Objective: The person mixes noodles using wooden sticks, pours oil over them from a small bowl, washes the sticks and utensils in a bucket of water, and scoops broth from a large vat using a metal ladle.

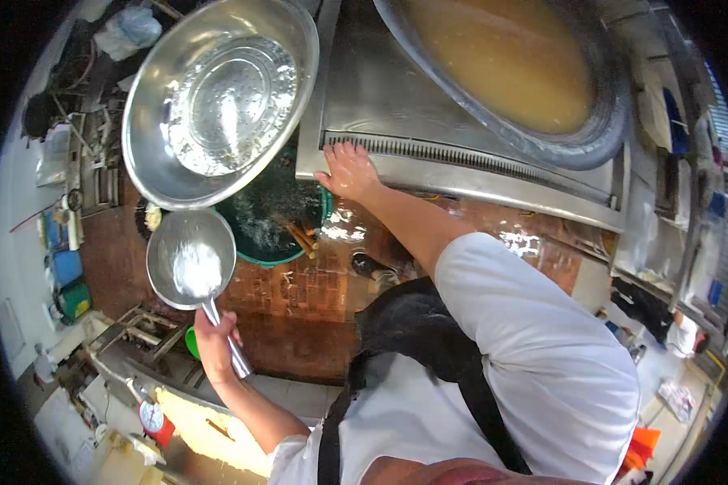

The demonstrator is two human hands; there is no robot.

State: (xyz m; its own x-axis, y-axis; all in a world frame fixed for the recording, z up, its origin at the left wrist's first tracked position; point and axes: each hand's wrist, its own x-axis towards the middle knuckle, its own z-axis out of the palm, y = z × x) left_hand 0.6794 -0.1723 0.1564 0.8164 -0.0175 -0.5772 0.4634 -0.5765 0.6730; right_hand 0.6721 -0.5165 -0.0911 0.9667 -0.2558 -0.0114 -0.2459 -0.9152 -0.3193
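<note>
My left hand [216, 346] is closed around the handle of a large metal ladle [163, 263]. The ladle's round bowl faces up, with a bright glare inside, and I cannot tell if anything lies in it. Just beyond it is a wide shiny metal basin [147, 133], tilted, with a dimpled bottom; its lower rim is close to the ladle's bowl. My right hand [349, 171] lies with spread fingers on the front edge of a metal cooking counter [364, 89], beside a slotted grate [429, 152]. It holds nothing.
A big pot [570, 153] of cloudy brown liquid stands on the counter at upper right. Under the basin, a green tub [277, 262] holds water and some brown sticks. Wet reddish floor tiles [291, 323] lie below. A dial scale [151, 417] is at lower left.
</note>
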